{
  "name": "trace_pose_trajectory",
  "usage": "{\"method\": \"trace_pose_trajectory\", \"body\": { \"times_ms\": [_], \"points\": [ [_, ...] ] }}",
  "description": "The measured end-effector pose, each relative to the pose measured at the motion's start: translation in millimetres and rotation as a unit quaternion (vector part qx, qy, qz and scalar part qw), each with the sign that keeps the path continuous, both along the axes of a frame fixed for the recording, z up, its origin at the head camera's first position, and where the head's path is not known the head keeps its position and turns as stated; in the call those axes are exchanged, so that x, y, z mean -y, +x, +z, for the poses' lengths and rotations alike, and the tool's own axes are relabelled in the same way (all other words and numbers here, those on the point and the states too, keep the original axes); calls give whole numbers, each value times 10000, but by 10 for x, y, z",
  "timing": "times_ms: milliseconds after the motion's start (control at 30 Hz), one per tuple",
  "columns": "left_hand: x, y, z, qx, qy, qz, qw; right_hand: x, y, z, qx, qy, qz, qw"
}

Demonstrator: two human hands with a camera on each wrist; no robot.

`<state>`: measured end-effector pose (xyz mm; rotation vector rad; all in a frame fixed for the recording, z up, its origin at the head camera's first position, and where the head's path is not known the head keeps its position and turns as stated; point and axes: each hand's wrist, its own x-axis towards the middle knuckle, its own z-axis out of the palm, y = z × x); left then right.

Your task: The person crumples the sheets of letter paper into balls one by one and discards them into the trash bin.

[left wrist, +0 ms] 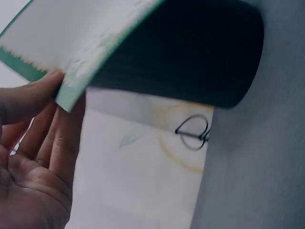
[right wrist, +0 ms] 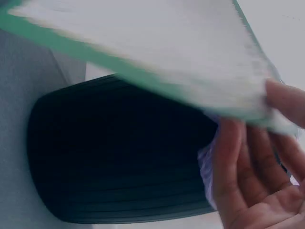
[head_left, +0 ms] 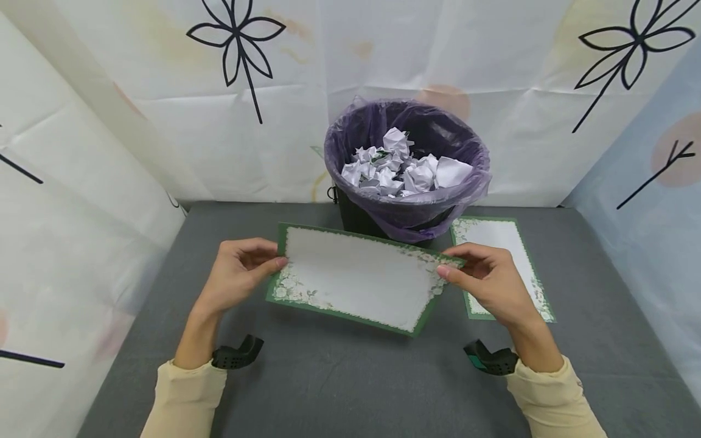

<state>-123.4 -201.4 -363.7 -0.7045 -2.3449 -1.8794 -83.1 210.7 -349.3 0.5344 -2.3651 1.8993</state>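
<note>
A sheet of paper (head_left: 356, 277) with a green border and printed flowers is held above the table between both hands. My left hand (head_left: 239, 271) pinches its left edge between thumb and fingers. At the upper right corner, my right hand (head_left: 493, 280) pinches it the same way. The left wrist view shows the left thumb (left wrist: 33, 98) on the printed face, with fingers behind. In the right wrist view the sheet (right wrist: 157, 43) slants across in front of a dark bin (right wrist: 119, 152). A second bordered sheet (head_left: 498, 249) lies on the table, partly behind the right hand.
Just beyond the held sheet stands the black bin with a purple plastic liner (head_left: 405, 210), holding several crumpled white papers (head_left: 397, 167). The grey table (head_left: 350, 389) meets a white printed cloth backdrop (head_left: 263, 152) at the back and sides.
</note>
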Motion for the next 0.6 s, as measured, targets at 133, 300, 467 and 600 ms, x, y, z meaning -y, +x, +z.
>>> {"method": "trace_pose_trajectory", "body": {
  "times_ms": [133, 300, 467, 600],
  "points": [
    [-91, 1, -30, 33, 683, -199, 9975, -35, 13, -14, -3, -691, 46, 9976],
    [-160, 44, 14, 126, 703, -387, 9967, -54, -5, 1, -369, -785, -183, 9961],
    [-239, 98, 139, -73, 469, -459, 9978, -139, -28, 39, -882, -1350, 101, 9869],
    [-338, 133, 224, -193, 695, -411, 9965, -190, -38, 62, -1116, -2859, 2008, 9303]
  ]
}}
